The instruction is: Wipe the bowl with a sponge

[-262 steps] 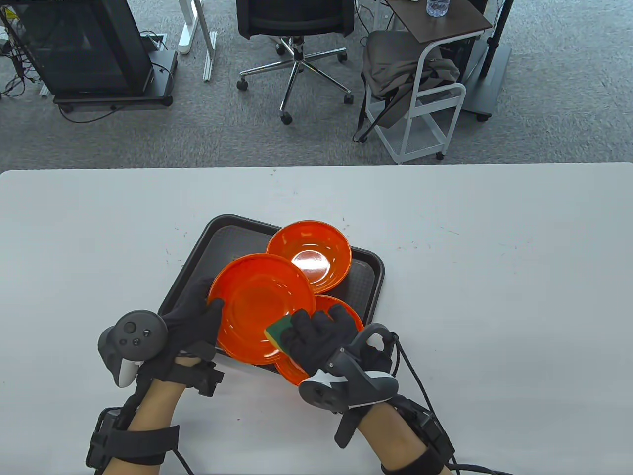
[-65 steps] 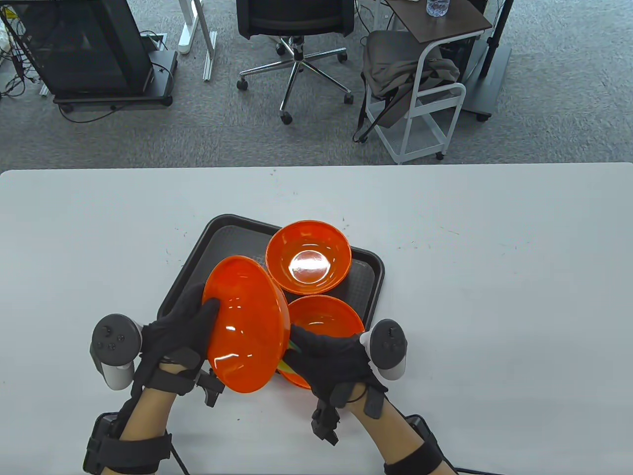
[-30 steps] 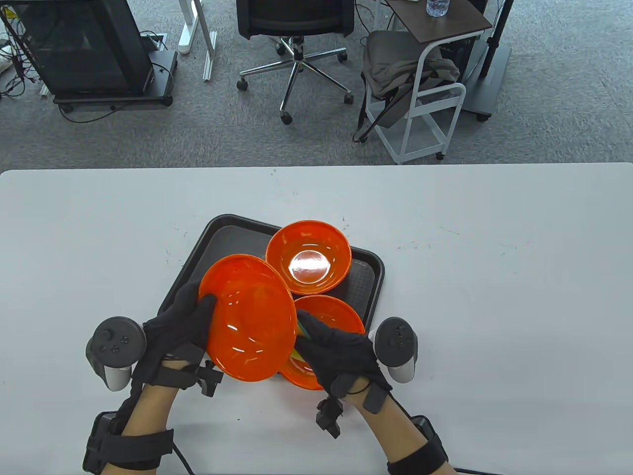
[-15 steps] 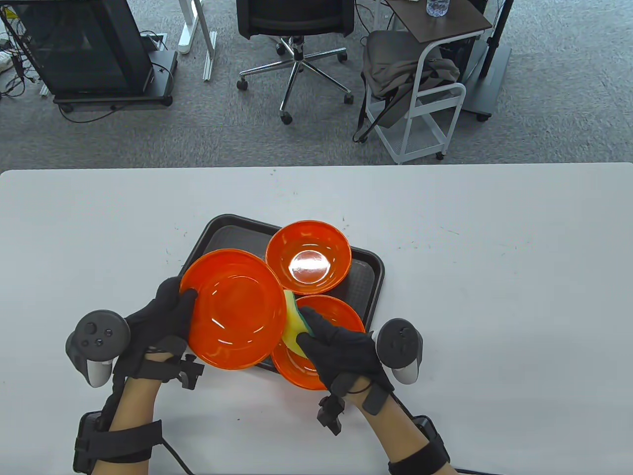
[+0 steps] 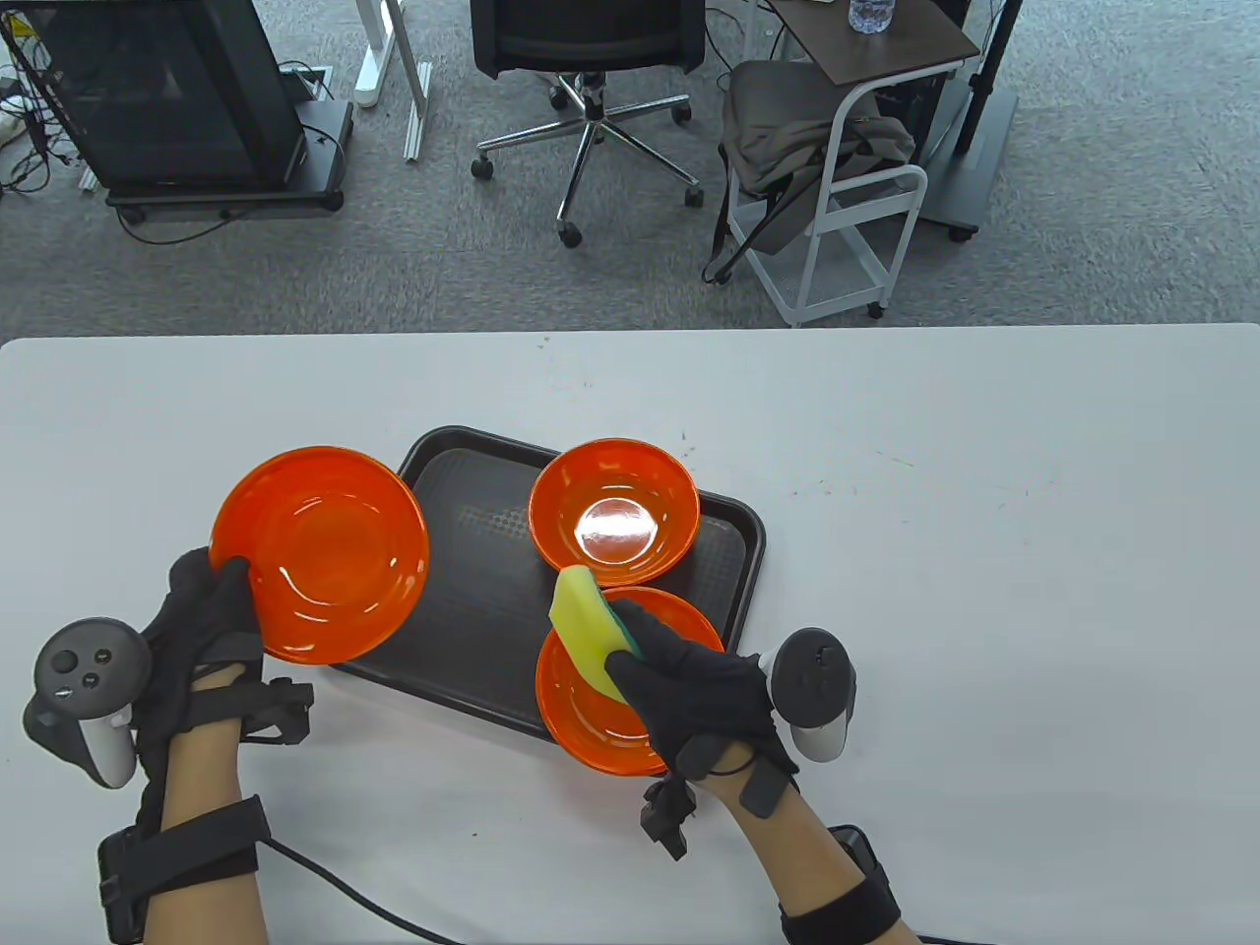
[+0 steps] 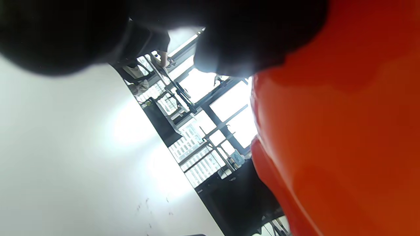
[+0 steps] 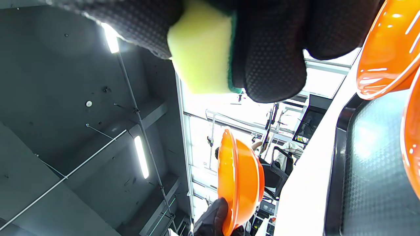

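Left hand point(image 5: 202, 620) grips the orange bowl point(image 5: 320, 553) by its near rim, held above the table point(image 5: 984, 591) left of the black tray point(image 5: 472, 591); right hand point(image 5: 704, 689) pinches the yellow-green sponge point(image 5: 589, 630) over the tray's near bowl point(image 5: 600, 704). My call: set the bowl down level, rim gripped until it rests.
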The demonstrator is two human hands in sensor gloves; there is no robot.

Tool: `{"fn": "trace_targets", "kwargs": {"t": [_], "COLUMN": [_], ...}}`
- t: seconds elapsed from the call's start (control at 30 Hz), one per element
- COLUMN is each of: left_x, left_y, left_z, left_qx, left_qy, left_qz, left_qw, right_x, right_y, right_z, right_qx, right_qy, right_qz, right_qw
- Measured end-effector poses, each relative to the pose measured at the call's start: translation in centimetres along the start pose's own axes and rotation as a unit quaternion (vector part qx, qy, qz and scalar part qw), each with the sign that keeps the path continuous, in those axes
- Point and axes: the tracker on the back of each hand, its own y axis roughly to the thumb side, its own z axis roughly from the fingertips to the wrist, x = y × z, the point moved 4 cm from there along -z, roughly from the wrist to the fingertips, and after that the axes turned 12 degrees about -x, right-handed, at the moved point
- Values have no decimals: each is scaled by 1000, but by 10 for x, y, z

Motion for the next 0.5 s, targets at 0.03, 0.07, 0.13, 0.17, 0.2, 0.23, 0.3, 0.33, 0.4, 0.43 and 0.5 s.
{"fn": "trace_targets", "kwargs": {"t": [0.03,0.07,0.13,0.17,0.2,0.23,0.3,0.33,0.4,0.43,0.5], "left_x": [-4,-6,-10,-11,-10,-11,-11,-9,-5,-1,4], "left_y": [-9,-15,-31,-40,-47,-55,-66,-71,-80,-84,-92], "left_z": [-4,-6,-10,-12,-14,-15,-17,-18,-18,-18,-18], "left_qx": [-24,-40,-77,-100,-119,-136,-160,-171,-191,-202,-219], "left_qy": [8,14,23,22,23,31,35,35,34,27,23], "left_qz": [11,19,43,65,86,96,101,102,99,99,96], "left_qw": [1000,999,996,993,989,986,981,979,976,974,971], "right_x": [1,2,4,5,6,8,10,12,13,14,15], "right_y": [0,0,-1,-1,-1,-1,-1,-1,-1,-1,-1], "right_z": [0,0,0,0,0,0,0,0,-1,-1,-1], "right_qx": [0,-1,-3,-3,-3,-2,-1,-1,-2,-2,-2], "right_qy": [-1,-1,-3,-5,-7,-9,-13,-14,-13,-14,-15], "right_qz": [-4,-9,-23,-27,-27,-27,-32,-38,-50,-55,-56], "right_qw": [1000,1000,1000,1000,1000,1000,999,999,999,998,998]}}
